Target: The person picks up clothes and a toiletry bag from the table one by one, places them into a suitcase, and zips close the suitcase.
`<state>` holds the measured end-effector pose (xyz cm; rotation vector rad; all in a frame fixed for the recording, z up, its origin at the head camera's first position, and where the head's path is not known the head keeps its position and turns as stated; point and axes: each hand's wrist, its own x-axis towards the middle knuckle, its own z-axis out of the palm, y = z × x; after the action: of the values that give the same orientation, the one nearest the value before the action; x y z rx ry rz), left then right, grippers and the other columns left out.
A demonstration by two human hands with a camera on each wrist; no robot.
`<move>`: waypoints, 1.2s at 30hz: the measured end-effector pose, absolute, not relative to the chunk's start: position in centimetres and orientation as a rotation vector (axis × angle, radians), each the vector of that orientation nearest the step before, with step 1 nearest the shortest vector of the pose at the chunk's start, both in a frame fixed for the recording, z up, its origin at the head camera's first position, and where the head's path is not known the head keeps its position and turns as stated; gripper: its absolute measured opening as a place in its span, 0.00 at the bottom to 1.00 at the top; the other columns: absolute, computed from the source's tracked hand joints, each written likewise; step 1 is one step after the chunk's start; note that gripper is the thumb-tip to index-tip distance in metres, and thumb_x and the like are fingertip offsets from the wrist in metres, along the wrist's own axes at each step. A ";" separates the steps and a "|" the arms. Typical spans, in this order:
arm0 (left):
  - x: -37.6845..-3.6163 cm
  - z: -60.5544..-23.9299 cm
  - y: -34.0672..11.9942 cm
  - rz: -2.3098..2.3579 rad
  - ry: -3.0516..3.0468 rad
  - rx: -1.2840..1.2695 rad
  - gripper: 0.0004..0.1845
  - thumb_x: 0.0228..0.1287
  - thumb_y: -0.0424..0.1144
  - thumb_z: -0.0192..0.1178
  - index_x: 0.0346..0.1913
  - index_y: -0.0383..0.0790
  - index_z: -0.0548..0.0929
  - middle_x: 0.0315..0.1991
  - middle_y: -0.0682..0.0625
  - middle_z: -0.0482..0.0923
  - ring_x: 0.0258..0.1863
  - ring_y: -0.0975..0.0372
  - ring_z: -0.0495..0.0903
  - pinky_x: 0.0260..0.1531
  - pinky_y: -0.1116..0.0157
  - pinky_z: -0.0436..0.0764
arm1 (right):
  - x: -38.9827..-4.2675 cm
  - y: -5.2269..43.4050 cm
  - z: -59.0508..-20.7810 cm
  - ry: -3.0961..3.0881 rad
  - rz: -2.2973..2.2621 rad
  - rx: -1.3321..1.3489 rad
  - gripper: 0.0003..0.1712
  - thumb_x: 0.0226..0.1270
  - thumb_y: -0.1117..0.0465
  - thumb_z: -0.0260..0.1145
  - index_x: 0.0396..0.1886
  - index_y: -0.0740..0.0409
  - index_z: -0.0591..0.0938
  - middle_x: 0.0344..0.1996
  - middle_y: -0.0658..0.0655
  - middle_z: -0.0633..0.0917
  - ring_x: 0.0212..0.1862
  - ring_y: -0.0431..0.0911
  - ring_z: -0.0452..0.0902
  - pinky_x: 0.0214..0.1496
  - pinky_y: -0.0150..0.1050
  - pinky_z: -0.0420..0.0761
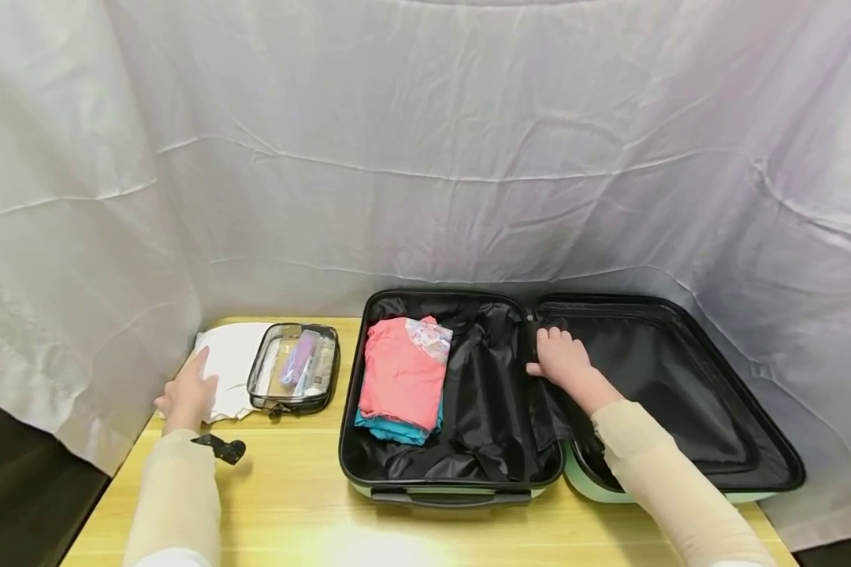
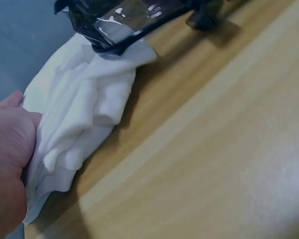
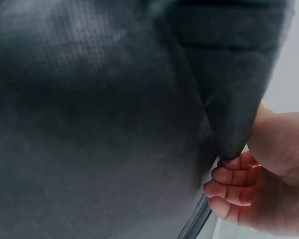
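Two hands: both busy, well apart
Left hand [image 1: 187, 394]: grips the white cloth [image 1: 230, 366] at its near-left edge, fingers curled into the folds — the cloth runs away from it toward the clear pouch [image 1: 294, 368]
Right hand [image 1: 562, 358]: pinches the black lining flap [image 3: 229, 99] at the suitcase [image 1: 454, 484] hinge
Nearer hand: left — suitcase lies to the cloth's right on the desk [image 1: 291, 504]

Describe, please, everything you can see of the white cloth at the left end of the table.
The white cloth is soft, crumpled fabric lying in loose folds at the far left of the yellow wooden table. The left hand grips its near edge; in the left wrist view the fabric bunches against the palm. The clear, black-trimmed pouch lies on its right side, overlapping it. Nothing else touches it.
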<state>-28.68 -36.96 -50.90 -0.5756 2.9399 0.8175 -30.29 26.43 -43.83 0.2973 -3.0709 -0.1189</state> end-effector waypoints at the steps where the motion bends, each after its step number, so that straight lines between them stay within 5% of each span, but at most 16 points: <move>1: -28.6 -51.0 -37.0 0.807 2.954 -0.558 0.34 0.76 0.46 0.42 0.78 0.56 0.42 0.77 0.36 0.46 0.60 0.24 0.57 0.54 0.32 0.54 | -30.3 26.4 -43.8 -3.071 -0.121 0.298 0.35 0.58 0.45 0.71 0.44 0.72 0.72 0.38 0.71 0.76 0.40 0.64 0.74 0.40 0.58 0.79; 11: -28.1 -52.3 -37.4 0.872 2.997 -0.615 0.26 0.76 0.46 0.36 0.75 0.59 0.59 0.73 0.37 0.58 0.57 0.31 0.66 0.47 0.38 0.60 | -30.5 25.8 -43.4 -3.081 -0.177 0.300 0.35 0.58 0.44 0.71 0.46 0.72 0.72 0.39 0.71 0.76 0.41 0.63 0.74 0.41 0.57 0.79; 36: -28.4 -49.3 -37.0 0.939 3.163 -0.540 0.25 0.74 0.47 0.43 0.73 0.57 0.64 0.69 0.32 0.65 0.58 0.33 0.66 0.47 0.39 0.60 | -30.1 26.1 -43.3 -3.102 -0.163 0.269 0.36 0.58 0.45 0.71 0.48 0.73 0.72 0.41 0.72 0.76 0.43 0.64 0.74 0.43 0.58 0.79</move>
<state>-28.40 -36.97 -49.28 -0.5399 3.1628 0.9391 -30.08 26.11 -43.26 0.2687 -3.1023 -0.1625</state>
